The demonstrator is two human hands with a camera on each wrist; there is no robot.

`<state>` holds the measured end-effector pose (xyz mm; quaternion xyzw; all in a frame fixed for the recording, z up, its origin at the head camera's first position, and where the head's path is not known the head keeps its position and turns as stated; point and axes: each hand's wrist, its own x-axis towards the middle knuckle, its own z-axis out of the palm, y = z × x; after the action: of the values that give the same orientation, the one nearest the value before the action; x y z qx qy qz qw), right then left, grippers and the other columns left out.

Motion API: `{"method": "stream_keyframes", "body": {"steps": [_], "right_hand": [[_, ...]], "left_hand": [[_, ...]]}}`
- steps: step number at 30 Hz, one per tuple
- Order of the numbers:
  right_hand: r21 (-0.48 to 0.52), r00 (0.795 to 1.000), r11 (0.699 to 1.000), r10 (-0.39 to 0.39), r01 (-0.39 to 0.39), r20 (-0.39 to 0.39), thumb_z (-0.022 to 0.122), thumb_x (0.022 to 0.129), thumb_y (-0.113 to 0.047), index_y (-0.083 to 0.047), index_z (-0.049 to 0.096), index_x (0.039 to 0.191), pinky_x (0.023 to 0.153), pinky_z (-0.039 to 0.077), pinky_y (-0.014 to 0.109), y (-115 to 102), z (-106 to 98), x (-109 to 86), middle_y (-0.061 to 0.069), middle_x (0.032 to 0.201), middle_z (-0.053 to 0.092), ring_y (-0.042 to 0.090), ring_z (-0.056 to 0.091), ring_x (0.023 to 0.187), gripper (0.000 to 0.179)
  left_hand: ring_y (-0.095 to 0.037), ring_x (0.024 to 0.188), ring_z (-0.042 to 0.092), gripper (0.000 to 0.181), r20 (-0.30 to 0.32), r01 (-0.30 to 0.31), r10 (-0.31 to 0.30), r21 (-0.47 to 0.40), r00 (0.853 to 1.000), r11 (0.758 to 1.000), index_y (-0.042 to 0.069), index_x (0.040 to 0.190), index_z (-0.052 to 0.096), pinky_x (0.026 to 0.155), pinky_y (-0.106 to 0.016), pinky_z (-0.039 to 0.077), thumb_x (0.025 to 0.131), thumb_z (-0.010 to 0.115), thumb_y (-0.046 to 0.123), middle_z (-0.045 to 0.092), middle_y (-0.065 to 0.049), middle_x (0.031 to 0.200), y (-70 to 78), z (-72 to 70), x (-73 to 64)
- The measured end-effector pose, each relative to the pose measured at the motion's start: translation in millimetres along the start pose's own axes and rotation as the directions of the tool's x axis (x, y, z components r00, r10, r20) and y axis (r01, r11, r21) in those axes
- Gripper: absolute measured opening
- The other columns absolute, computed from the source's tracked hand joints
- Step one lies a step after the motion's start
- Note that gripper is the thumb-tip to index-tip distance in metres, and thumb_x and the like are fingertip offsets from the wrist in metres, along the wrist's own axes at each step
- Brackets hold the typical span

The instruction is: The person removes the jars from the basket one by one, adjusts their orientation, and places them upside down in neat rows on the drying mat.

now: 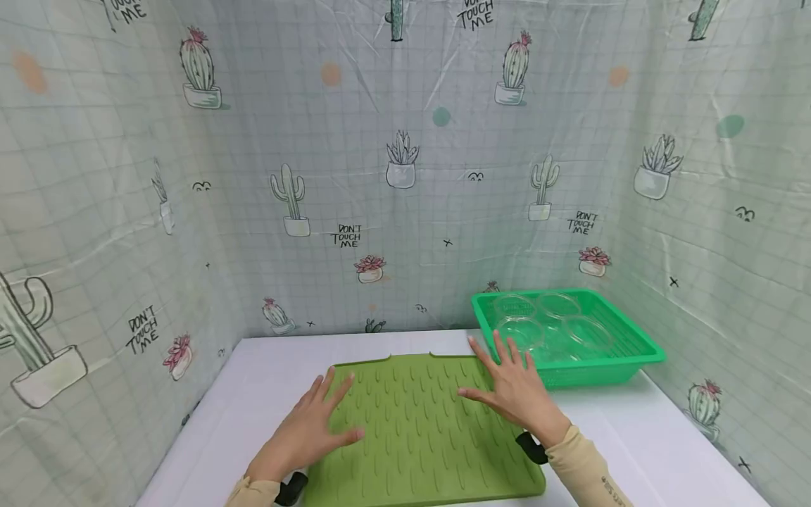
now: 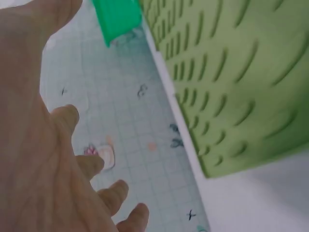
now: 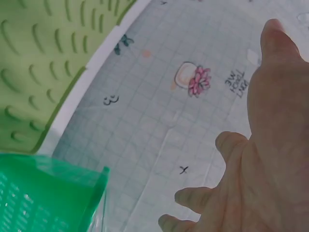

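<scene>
A green mat (image 1: pixel 418 422) with rows of raised ridges lies flat on the white table. Over its left side my left hand (image 1: pixel 310 426) is held with fingers spread and nothing in them. My right hand (image 1: pixel 516 391), fingers also spread and bare, hovers over the mat's right side. Just beyond the right fingertips stands a green plastic basket (image 1: pixel 608 372) holding several clear round containers (image 1: pixel 586 334). Both wrist views show the palms off to one side, with the ridged mat (image 2: pixel 222 58) and a corner of the basket (image 3: pixel 48 193).
The white table (image 1: pixel 253 380) extends around the mat on both sides. A curtain (image 1: pixel 405 211) printed with cacti encloses the table at the back and sides. The basket sits at the table's back right corner, by the right curtain panel.
</scene>
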<state>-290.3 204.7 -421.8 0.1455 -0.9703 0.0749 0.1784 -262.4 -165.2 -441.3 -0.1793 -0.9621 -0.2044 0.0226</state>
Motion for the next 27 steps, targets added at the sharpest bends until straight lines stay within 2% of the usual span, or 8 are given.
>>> {"method": "stream_keyframes", "body": {"steps": [4, 8, 12, 17, 22, 27], "right_hand": [[-0.026, 1.000, 1.000, 0.011, -0.011, -0.016, 0.055, 0.080, -0.074, -0.026, 0.025, 0.154, 0.104, 0.029, 0.069, 11, -4, -1.2, 0.026, 0.156, 0.023, 0.051, 0.027, 0.140, 0.093], [-0.049, 0.998, 0.998, 0.041, -0.043, -0.039, 0.053, 0.081, -0.074, -0.026, 0.024, 0.155, 0.103, 0.032, 0.068, 26, -9, -2.2, 0.027, 0.155, 0.023, 0.051, 0.029, 0.139, 0.093], [-0.050, 0.993, 0.994, 0.099, -0.102, -0.057, 0.053, 0.083, -0.072, -0.023, 0.021, 0.156, 0.103, 0.033, 0.067, 48, -15, -2.1, 0.030, 0.155, 0.021, 0.053, 0.029, 0.137, 0.093], [-0.010, 0.982, 0.983, 0.184, -0.184, -0.033, 0.050, 0.086, -0.072, -0.020, 0.014, 0.157, 0.101, 0.033, 0.068, 73, -19, 6.1, 0.035, 0.152, 0.022, 0.059, 0.030, 0.132, 0.095], [0.067, 0.962, 0.960, 0.267, -0.271, 0.060, 0.046, 0.086, -0.074, -0.013, 0.006, 0.157, 0.092, 0.039, 0.069, 93, -16, 11.1, 0.038, 0.146, 0.030, 0.060, 0.034, 0.128, 0.102], [0.124, 0.938, 0.938, 0.303, -0.325, 0.167, 0.044, 0.086, -0.076, -0.001, 0.003, 0.155, 0.090, 0.042, 0.066, 109, -10, 13.0, 0.041, 0.143, 0.034, 0.058, 0.040, 0.125, 0.110]], "left_hand": [[-0.042, 0.145, 0.021, 0.095, 0.005, -0.062, 0.062, -0.002, 0.998, 0.998, 0.034, 0.154, 0.021, 0.104, -0.066, 0.032, 0.078, 0.058, 0.075, 0.012, -0.010, 0.163, 2.6, 11.2, -8.2], [-0.045, 0.141, 0.029, 0.094, 0.036, -0.122, 0.122, -0.008, 0.992, 0.992, 0.033, 0.154, 0.021, 0.095, -0.068, 0.040, 0.078, 0.061, 0.071, 0.016, -0.011, 0.161, 0.2, 25.8, -17.1], [-0.049, 0.137, 0.032, 0.092, 0.080, -0.187, 0.191, -0.052, 0.978, 0.981, 0.026, 0.154, 0.026, 0.087, -0.069, 0.044, 0.080, 0.065, 0.065, 0.022, -0.018, 0.159, -4.2, 36.0, -21.2], [-0.048, 0.134, 0.038, 0.091, 0.073, -0.245, 0.249, -0.055, 0.966, 0.968, 0.018, 0.152, 0.033, 0.084, -0.066, 0.047, 0.080, 0.066, 0.062, 0.030, -0.021, 0.154, -10.3, 39.4, -25.2], [-0.043, 0.134, 0.040, 0.089, 0.086, -0.238, 0.242, -0.050, 0.967, 0.970, 0.018, 0.151, 0.036, 0.080, -0.062, 0.050, 0.081, 0.063, 0.065, 0.033, -0.017, 0.154, -12.1, 40.5, -25.4], [-0.045, 0.131, 0.043, 0.084, 0.123, -0.200, 0.210, -0.084, 0.970, 0.976, 0.017, 0.146, 0.045, 0.079, -0.068, 0.047, 0.080, 0.064, 0.066, 0.036, -0.016, 0.153, -12.5, 44.8, -26.0]]}}
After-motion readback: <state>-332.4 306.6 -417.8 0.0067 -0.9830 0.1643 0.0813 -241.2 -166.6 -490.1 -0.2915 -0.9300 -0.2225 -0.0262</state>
